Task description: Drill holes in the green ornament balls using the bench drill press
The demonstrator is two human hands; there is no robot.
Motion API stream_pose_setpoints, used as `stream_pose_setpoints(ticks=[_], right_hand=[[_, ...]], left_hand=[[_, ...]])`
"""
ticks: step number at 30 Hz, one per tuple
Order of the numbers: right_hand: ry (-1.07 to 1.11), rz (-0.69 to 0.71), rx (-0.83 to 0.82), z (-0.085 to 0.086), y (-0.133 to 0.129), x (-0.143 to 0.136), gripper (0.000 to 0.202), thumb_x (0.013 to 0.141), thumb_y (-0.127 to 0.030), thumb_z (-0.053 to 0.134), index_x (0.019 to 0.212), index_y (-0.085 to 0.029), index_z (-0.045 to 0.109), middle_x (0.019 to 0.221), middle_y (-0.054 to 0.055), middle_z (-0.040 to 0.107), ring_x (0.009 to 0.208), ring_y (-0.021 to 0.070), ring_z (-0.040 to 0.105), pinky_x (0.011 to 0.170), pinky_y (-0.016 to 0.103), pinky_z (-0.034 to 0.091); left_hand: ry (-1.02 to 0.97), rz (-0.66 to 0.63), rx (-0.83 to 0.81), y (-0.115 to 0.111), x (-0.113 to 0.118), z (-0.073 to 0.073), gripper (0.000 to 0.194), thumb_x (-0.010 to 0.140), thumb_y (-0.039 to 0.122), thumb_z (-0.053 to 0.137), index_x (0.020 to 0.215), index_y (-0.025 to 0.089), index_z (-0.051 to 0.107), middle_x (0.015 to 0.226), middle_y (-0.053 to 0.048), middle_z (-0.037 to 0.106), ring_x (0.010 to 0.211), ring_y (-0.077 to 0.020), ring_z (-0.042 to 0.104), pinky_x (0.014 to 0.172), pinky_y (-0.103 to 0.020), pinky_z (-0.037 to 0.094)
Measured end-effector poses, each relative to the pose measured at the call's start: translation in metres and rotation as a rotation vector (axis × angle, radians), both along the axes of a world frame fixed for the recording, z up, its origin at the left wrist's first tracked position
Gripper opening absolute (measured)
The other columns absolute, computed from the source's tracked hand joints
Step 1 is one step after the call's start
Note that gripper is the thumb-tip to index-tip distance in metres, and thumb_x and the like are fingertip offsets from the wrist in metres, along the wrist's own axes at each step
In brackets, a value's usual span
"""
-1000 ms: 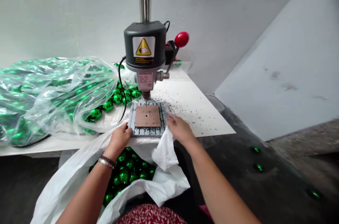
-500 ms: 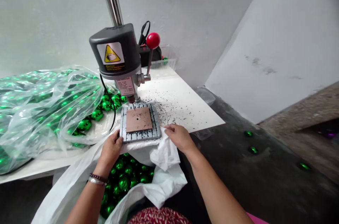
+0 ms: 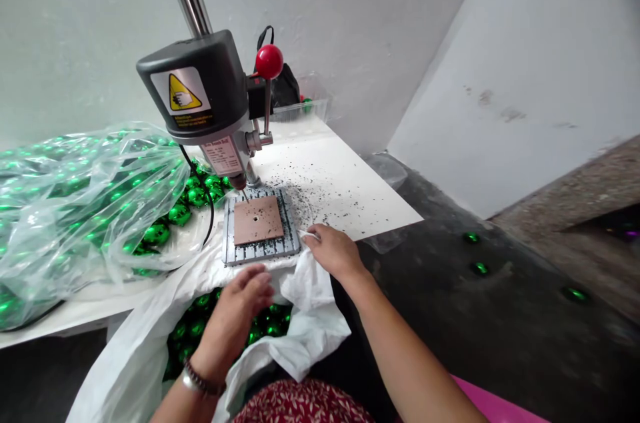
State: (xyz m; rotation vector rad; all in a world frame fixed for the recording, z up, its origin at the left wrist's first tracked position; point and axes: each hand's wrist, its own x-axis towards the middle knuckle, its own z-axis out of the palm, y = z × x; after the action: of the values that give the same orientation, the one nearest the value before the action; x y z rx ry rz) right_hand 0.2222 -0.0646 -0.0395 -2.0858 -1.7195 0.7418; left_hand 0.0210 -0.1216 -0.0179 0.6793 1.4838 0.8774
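Observation:
My right hand [image 3: 333, 249] pinches the edge of a white sack [image 3: 310, 283], close to the right corner of the slotted drill base [image 3: 263, 249]. Over the sack's mouth hovers my left hand [image 3: 240, 306], fingers loosely bent and apart, with nothing visible in them. Shiny green balls [image 3: 187, 336] fill the sack, partly hidden by my left hand and forearm. A brown square board [image 3: 257, 221] with a small hole lies on the base, sprinkled with dark shavings. Above it stands the bench drill [image 3: 193, 86], its bit clear of the board.
On the left of the white table [image 3: 345, 176] lies a clear plastic bag [image 3: 90, 203] of green balls. The drill's red-knobbed lever [image 3: 269, 63] sticks out to the right. Behind it are a black bag [image 3: 285, 86] and a clear tray [image 3: 315, 109]. Several green balls lie on the dark floor.
My left hand has let go of the drill base's left front corner and moved right, over the sack opening. My right hand stays on the sack edge. The camera view has shifted slightly.

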Motion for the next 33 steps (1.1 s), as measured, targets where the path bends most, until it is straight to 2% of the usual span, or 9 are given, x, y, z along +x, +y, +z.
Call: stream_pose_setpoints(ticks=[2, 4, 7, 14, 21, 24, 28, 30, 33], right_hand=[[-0.018, 0.037, 0.029, -0.001, 0.000, 0.000, 0.029, 0.089, -0.036, 0.045, 0.098, -0.022, 0.069, 0.106, 0.004, 0.068, 0.095, 0.0136, 0.059, 0.075, 0.023, 0.034], [-0.026, 0.060, 0.057, -0.003, -0.001, 0.000, 0.029, 0.091, -0.033, 0.042, 0.094, -0.021, 0.068, 0.103, 0.003, 0.068, 0.095, 0.0120, 0.058, 0.076, 0.022, 0.033], [-0.036, 0.043, 0.091, -0.008, -0.003, 0.001, 0.029, 0.092, -0.032, 0.040, 0.091, -0.020, 0.066, 0.099, 0.002, 0.068, 0.093, 0.0107, 0.057, 0.075, 0.022, 0.031], [-0.079, -0.021, 0.115, -0.013, -0.005, -0.006, 0.029, 0.093, -0.029, 0.036, 0.089, -0.016, 0.062, 0.096, 0.005, 0.066, 0.092, 0.0120, 0.055, 0.076, 0.023, 0.030], [-0.138, -0.091, 0.039, -0.004, 0.006, -0.006, 0.035, 0.094, -0.028, 0.031, 0.095, -0.015, 0.063, 0.097, 0.009, 0.065, 0.087, 0.0147, 0.057, 0.072, 0.026, 0.031], [-0.142, -0.067, 0.011, 0.003, 0.021, 0.005, 0.045, 0.096, -0.041, 0.028, 0.095, -0.017, 0.066, 0.096, 0.010, 0.065, 0.085, 0.0152, 0.058, 0.073, 0.026, 0.035], [-0.192, -0.055, 0.078, 0.006, 0.041, 0.005, 0.048, 0.093, -0.052, 0.036, 0.118, -0.019, 0.062, 0.119, 0.014, 0.058, 0.110, 0.0229, 0.053, 0.088, 0.032, 0.039], [-0.215, -0.035, 0.112, 0.002, 0.047, -0.004, 0.046, 0.090, -0.049, 0.045, 0.123, -0.021, 0.060, 0.126, 0.014, 0.055, 0.119, 0.0265, 0.048, 0.094, 0.035, 0.038], [-0.232, -0.023, 0.124, -0.007, 0.051, -0.017, 0.037, 0.092, -0.039, 0.042, 0.119, -0.023, 0.062, 0.120, 0.012, 0.059, 0.117, 0.0260, 0.050, 0.095, 0.038, 0.038]], left_hand=[[-0.323, 0.062, -0.140, -0.002, 0.025, 0.000, 0.023, 0.079, 0.015, 0.068, 0.100, 0.012, 0.061, 0.096, -0.012, 0.071, 0.079, -0.0168, 0.070, 0.075, -0.028, 0.057], [-0.505, 0.138, -0.179, 0.003, 0.044, 0.001, 0.014, 0.083, 0.012, 0.063, 0.096, 0.012, 0.059, 0.095, -0.012, 0.071, 0.078, -0.0166, 0.071, 0.073, -0.026, 0.058], [-0.617, 0.230, -0.234, 0.013, 0.059, 0.003, 0.001, 0.088, 0.012, 0.055, 0.087, 0.012, 0.056, 0.090, -0.013, 0.069, 0.078, -0.0186, 0.071, 0.070, -0.026, 0.059], [-0.814, 0.449, -0.235, 0.016, 0.061, 0.010, 0.005, 0.087, 0.017, 0.047, 0.085, 0.014, 0.051, 0.096, -0.018, 0.065, 0.087, -0.0225, 0.071, 0.066, -0.030, 0.061], [-0.735, 0.391, -0.254, 0.018, 0.060, 0.012, 0.009, 0.085, 0.017, 0.050, 0.077, 0.016, 0.048, 0.088, -0.015, 0.065, 0.075, -0.0191, 0.070, 0.056, -0.024, 0.057], [-0.710, 0.374, -0.264, 0.016, 0.060, 0.009, 0.008, 0.084, 0.015, 0.051, 0.077, 0.016, 0.050, 0.090, -0.015, 0.067, 0.074, -0.0187, 0.070, 0.054, -0.023, 0.056], [-0.687, 0.360, -0.290, 0.017, 0.058, 0.004, 0.006, 0.086, 0.012, 0.050, 0.081, 0.015, 0.051, 0.096, -0.013, 0.068, 0.071, -0.0164, 0.069, 0.053, -0.022, 0.054], [-0.676, 0.346, -0.286, 0.017, 0.056, 0.002, 0.005, 0.086, 0.010, 0.051, 0.083, 0.015, 0.051, 0.097, -0.011, 0.069, 0.067, -0.0147, 0.069, 0.054, -0.022, 0.053], [-0.643, 0.317, -0.259, 0.014, 0.053, -0.001, 0.009, 0.083, 0.009, 0.055, 0.088, 0.016, 0.051, 0.095, -0.009, 0.069, 0.065, -0.0134, 0.067, 0.054, -0.021, 0.052]])
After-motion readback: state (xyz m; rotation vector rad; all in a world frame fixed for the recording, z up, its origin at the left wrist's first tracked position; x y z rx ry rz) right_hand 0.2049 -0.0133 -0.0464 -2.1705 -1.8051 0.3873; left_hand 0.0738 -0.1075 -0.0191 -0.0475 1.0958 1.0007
